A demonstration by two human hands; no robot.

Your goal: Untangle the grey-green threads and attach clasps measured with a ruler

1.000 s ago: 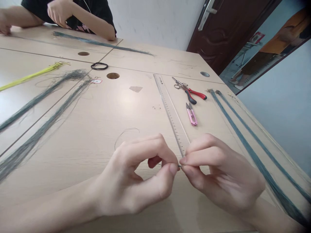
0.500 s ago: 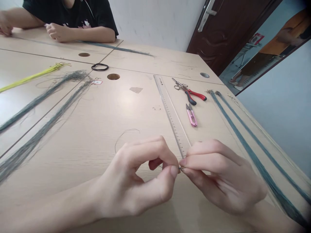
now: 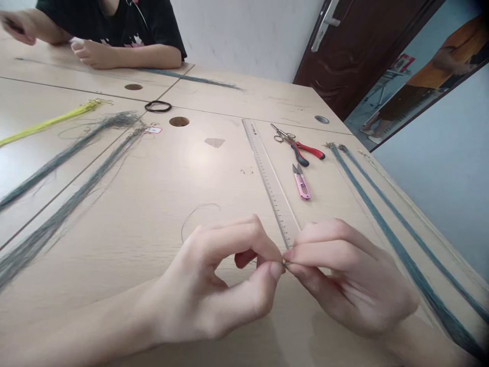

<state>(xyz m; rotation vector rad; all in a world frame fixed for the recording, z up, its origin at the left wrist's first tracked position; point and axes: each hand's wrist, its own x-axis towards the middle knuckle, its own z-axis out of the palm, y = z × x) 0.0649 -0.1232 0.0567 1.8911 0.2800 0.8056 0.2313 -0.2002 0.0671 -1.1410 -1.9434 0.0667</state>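
My left hand [image 3: 229,275] and my right hand [image 3: 347,275] meet fingertip to fingertip low in the view, each closed in a pinch. Between them they grip a thin dark thread [image 3: 284,264]; only a tiny knot-like bit of it shows, the rest covered by fingers. A loose loop of fine thread [image 3: 198,208] curves over the table beyond my left hand. Just past the fingertips lies the near end of a clear ruler [image 3: 269,183]. Pink thread snips [image 3: 301,182] rest to the right of it.
Red-and-black pliers [image 3: 305,150] and small scissors [image 3: 281,133] lie beyond the snips. Blue-green thread bundles [image 3: 385,219] run along the right, with others [image 3: 80,191] and a yellow bundle [image 3: 49,120] at left. A black ring [image 3: 158,106] lies farther off. A co-worker [image 3: 110,30] sits opposite.
My hands stay nearly still, the pinched fingertips shifting very slightly to the right. Across the table, the co-worker's hand at far left has lifted from the tabletop.
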